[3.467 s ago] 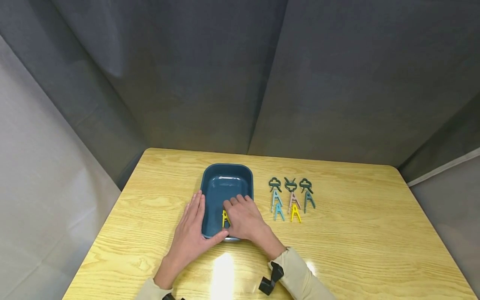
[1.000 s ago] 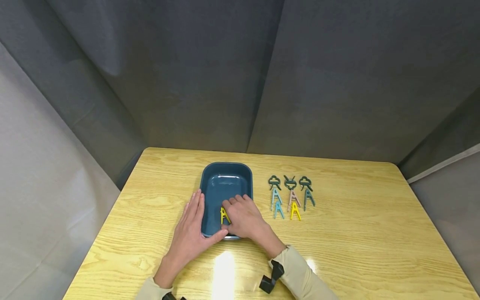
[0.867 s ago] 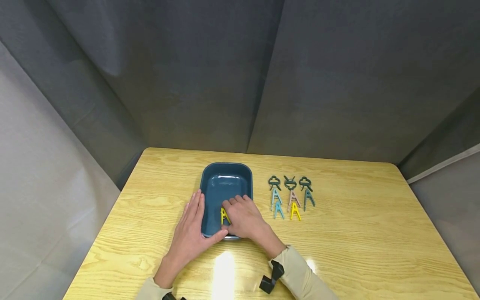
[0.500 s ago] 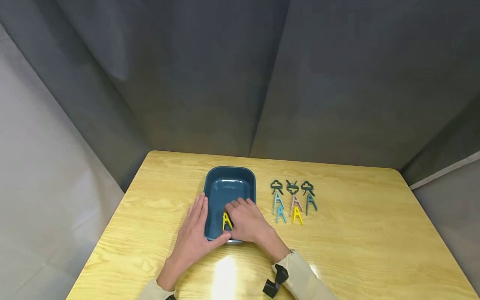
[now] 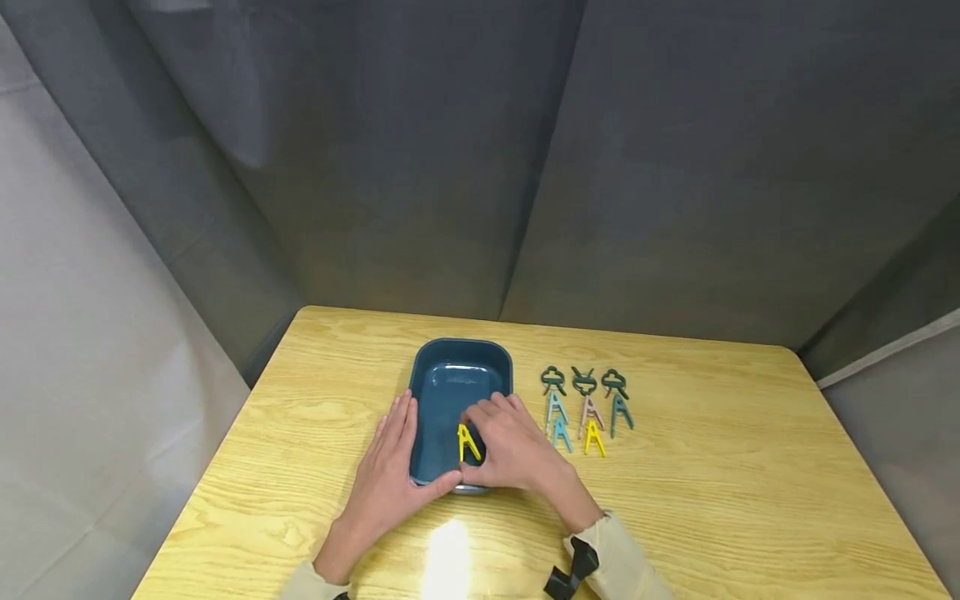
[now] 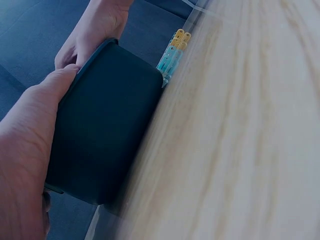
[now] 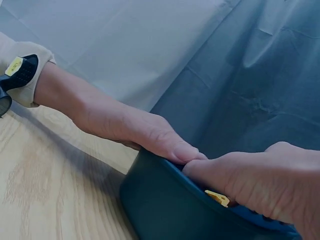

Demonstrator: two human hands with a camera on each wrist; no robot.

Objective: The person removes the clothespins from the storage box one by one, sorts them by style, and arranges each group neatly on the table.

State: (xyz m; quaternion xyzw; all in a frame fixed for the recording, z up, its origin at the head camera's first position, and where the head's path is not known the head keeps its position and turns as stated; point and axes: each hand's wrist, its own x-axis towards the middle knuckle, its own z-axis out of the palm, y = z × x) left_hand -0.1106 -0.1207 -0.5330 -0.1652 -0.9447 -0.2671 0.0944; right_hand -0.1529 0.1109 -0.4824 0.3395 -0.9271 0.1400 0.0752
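A deep dark teal bin (image 5: 459,339) stands on the wooden table in the head view. My left hand (image 5: 386,467) lies along its left side with straight fingers, thumb reaching across the near rim. Inside the near right part of the bin, my right hand (image 5: 513,446) has its fingers bent around a yellow clothespin (image 5: 467,442), whose two legs show between index finger and thumb. In the right wrist view, one end of that yellow clothespin (image 7: 218,198) shows just above the rim, beneath the hand. The right fingertips are partly hidden.
Right of the bin lie rows of clips: several dark green cloud-shaped clips (image 5: 584,382) at the back, then pale blue, pink (image 5: 591,412) and dark green clothespins. Closest are a blue clothespin (image 5: 562,434) and another yellow clothespin (image 5: 594,437). Grey curtains (image 5: 405,167) hang behind the table (image 5: 712,467).
My right hand has shifted slightly right and up inside the bin, and the yellow clothespin has moved with it and shows more fully. The left hand stays against the bin; the view has tilted slightly.
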